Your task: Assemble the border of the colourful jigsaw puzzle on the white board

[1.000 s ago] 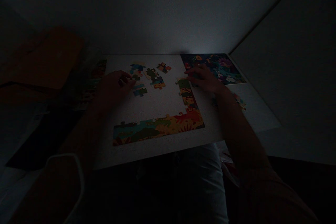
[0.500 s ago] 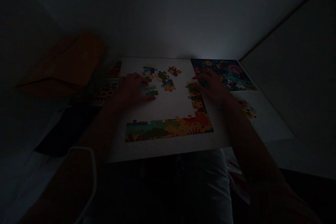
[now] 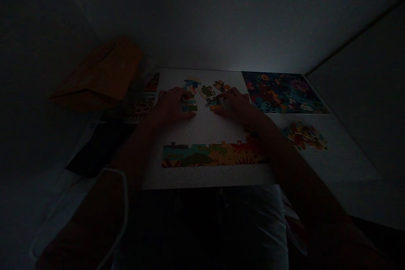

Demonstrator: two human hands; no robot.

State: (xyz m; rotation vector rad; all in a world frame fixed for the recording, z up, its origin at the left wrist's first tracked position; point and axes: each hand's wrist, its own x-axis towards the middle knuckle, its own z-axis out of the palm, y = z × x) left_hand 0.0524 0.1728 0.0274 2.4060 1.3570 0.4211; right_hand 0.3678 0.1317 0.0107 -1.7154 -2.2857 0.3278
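The left hand (image 3: 172, 107) is held with thumb and fingers wide apart, beside the blue-green pieces (image 3: 190, 107) beyond the left part of the joined puzzle strip (image 3: 196, 156). The right hand (image 3: 238, 105) is spread less widely about a blue-and-orange piece (image 3: 212, 102), beyond the strip's middle; whether the piece is gripped cannot be told in this dim light. Near its fingertips, farther beyond the strip, a dark-green piece (image 3: 207, 91) and an orange piece (image 3: 220, 85) are seen. The strip's right end is partly covered by the right forearm (image 3: 278, 156); were that arm lowered or dragged, its joints could be parted. Neighbouring pieces could be nudged by the closely placed fingers. A heap of mixed pieces (image 3: 306, 135) is set on the desk (image 3: 209, 179), right of the strip, where it could be scattered by the elbow.
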